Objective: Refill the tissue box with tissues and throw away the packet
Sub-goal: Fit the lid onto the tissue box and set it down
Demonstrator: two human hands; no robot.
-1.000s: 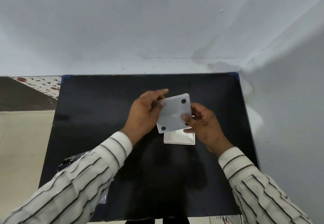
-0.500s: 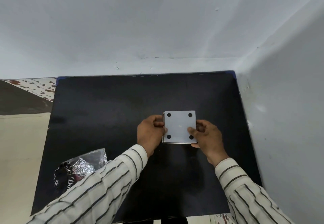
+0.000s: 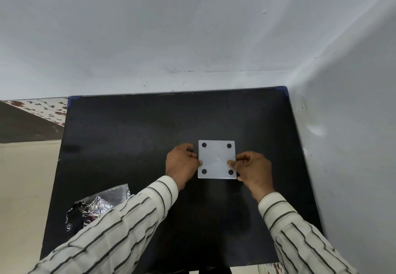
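At the near left of the black table [image 3: 128, 136], the crumpled silvery foil packet with dark print [image 3: 96, 207] lies loose, partly hidden by the striped sleeve of the left arm [image 3: 120, 226]; a careless sweep of that arm could likely push it off the edge before it is thrown away. Further right, the left hand [image 3: 182, 164] pinches the left edge of the square white plastic tissue box [image 3: 216, 159], which lies with its four black round feet facing up, right of the table's centre. The right hand [image 3: 252, 168] grips the right edge, its thumb on the panel. Uneven pressing could leave this bottom panel crooked or popped loose, spilling tissues once the box is turned over.
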